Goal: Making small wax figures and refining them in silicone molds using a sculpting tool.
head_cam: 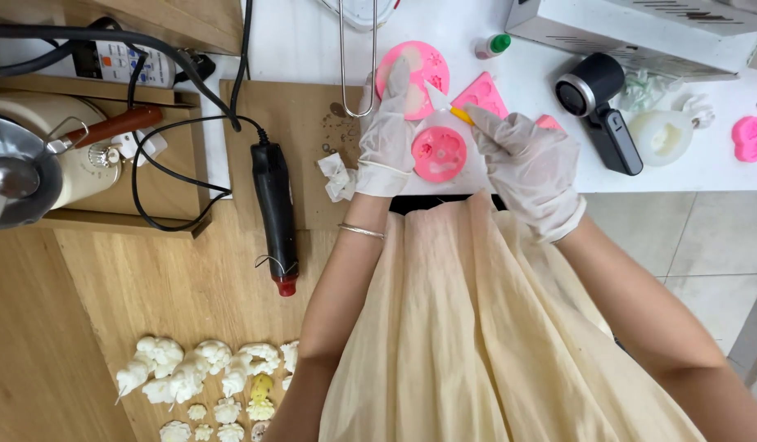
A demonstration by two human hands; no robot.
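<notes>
Both hands wear thin white gloves. My left hand point(388, 131) lies flat on a round pink silicone mould point(423, 64), fingers spread and pointing away from me. My right hand point(526, 160) pinches a small tool with a yellow handle and a pale blade point(445, 102), its tip over the same round mould. A smaller round pink mould point(440, 153) sits just below, between my hands. A rectangular pink mould point(483, 92) lies beside my right fingers.
A black heat tool with red tip point(276, 213) and its cord lie on the wooden boards at left. Several white wax shapes point(206, 376) sit lower left. A black handheld device point(601, 106), a small green-capped bottle point(493, 45), a clear mould point(663, 135) and another pink mould point(753, 137) occupy the white table.
</notes>
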